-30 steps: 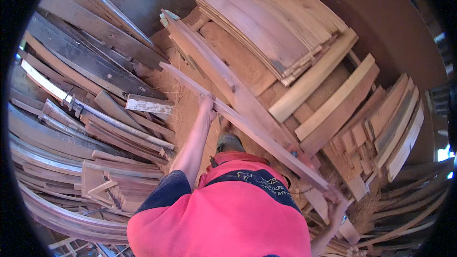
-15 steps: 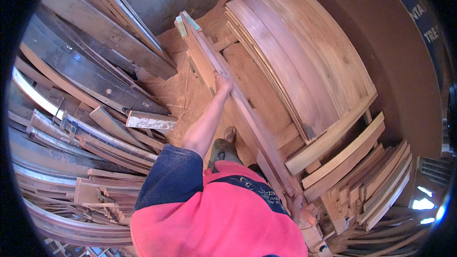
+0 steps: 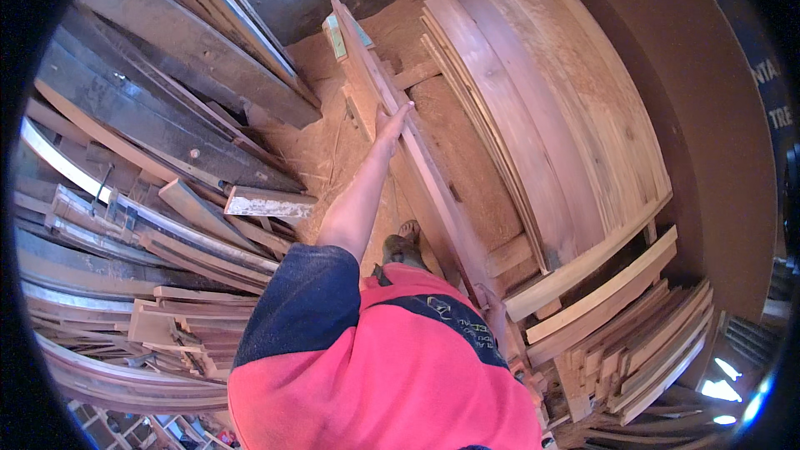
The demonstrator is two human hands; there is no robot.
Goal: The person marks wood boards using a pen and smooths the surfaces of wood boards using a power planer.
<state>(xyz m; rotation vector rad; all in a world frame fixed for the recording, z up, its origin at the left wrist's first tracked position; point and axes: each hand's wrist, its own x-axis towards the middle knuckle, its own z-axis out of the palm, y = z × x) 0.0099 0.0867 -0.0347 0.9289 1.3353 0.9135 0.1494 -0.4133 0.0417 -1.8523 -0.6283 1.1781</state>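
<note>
A long, narrow wooden plank (image 3: 433, 179) runs on edge from near my body away to the upper left. My left hand (image 3: 389, 127) is closed around it past its middle, with the thumb or a finger lying over the top edge. At the plank's near end my right hand (image 3: 493, 308) grips it, partly hidden beside my shirt. Along its left side lies another wooden board (image 3: 361, 87). Pale green patches (image 3: 334, 37) mark a board's far end, beside the plank's tip.
A stack of wide boards (image 3: 550, 108) lies to the right, with shorter offcuts (image 3: 617, 350) piled nearer. Long planks (image 3: 167, 125) lean in rows on the left, and a white-marked board (image 3: 268, 204) juts out. My foot (image 3: 407, 233) stands on the sawdust-covered floor (image 3: 329, 150).
The plank has slid away from me, its tip now past the green-marked ends. My right hand has moved forward with it, and my left hand is slightly farther forward.
</note>
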